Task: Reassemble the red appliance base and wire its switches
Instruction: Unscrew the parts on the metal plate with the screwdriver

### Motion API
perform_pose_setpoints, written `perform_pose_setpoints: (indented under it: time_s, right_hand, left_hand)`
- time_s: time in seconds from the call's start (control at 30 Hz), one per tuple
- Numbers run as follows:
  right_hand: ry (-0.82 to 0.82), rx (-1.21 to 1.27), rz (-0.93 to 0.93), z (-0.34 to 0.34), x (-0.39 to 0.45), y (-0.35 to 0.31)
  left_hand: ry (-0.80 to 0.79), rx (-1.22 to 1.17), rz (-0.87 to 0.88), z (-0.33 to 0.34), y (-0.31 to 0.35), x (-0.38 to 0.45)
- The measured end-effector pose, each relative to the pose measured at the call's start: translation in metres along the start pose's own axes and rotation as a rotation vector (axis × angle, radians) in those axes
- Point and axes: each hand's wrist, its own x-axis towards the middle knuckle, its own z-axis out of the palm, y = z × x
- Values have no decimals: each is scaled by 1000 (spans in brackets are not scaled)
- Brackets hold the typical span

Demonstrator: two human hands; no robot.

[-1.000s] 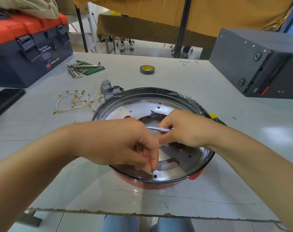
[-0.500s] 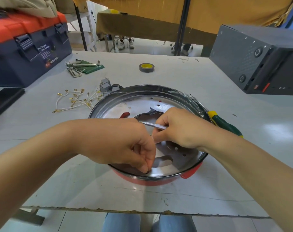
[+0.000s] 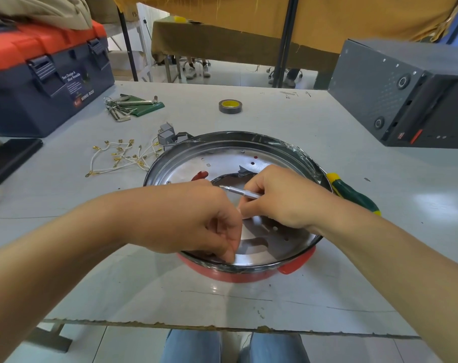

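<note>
Head view – base: the red appliance base sits on the table near its front edge, with the shiny metal plate seated inside it; both hands work over the plate's near half.
Head view – left hand: the left hand has its fingers curled down, tips pinched together at the plate's near rim; whatever they pinch is too small to tell, probably a screw.
Head view – right hand: the right hand grips a slim silver screwdriver, the tip pointing left toward the left hand and held above the plate.
Head view – wiring parts: the white wires with gold terminals and the grey switches lie on the table just beyond the base, not yet fitted.
Risk 1: a tiny fastener could slip from the pinch and drop through 1 of the plate's holes or the large centre cut-out – hard to retrieve.
Risk 2: the driver tip could skate on the polished metal if it meets the screw at this flat angle.
Risk 3: pressing down at the near rim could tip or slide the base toward the table edge.
Risk 4: the green-handled screwdriver lies just beside the base under the right forearm – an elbow nudge could roll it.
</note>
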Motion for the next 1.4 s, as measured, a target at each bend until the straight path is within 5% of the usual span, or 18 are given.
perform_pose_setpoints:
  time_s: [0.3, 0.53, 0.8, 1.4]
  right_hand:
    - [-11, 49, -46, -8, -5, 1]
    - [-106, 466, -230, -19, -15, 10]
    - [-448, 1014, -447, -27, -13, 19]
    - [-167, 311, -382, -3, -28, -6]
  left_hand:
    - [57, -95, 45, 4, -6, -5]
    - [22, -208, 38, 1, -13, -6]
    - [5, -281, 37, 6, -16, -4]
    - [9, -281, 60, 5, -17, -3]
